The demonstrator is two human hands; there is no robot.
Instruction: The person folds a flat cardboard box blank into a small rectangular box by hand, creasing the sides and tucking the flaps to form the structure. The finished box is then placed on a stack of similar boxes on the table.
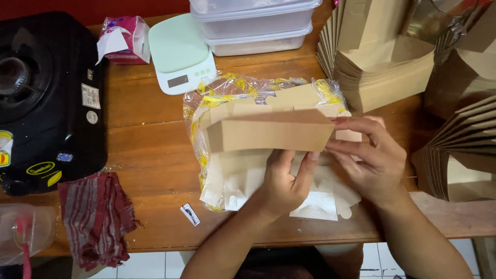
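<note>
On the wooden table point(144, 129) we see a black stove point(46, 98), then stacked kraft boxes point(382, 67); both our left hand point(284, 183) and right hand point(369, 157) pinch a half-folded brown box point(271, 132) above the plastic-wrapped flat blanks point(243, 181)

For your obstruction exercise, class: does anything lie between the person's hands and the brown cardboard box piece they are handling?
Nothing visible does. The left hand touches the cardboard box piece from below, and the right hand grips its right end directly. The plastic bag of flat blanks lies underneath, not between.
</note>
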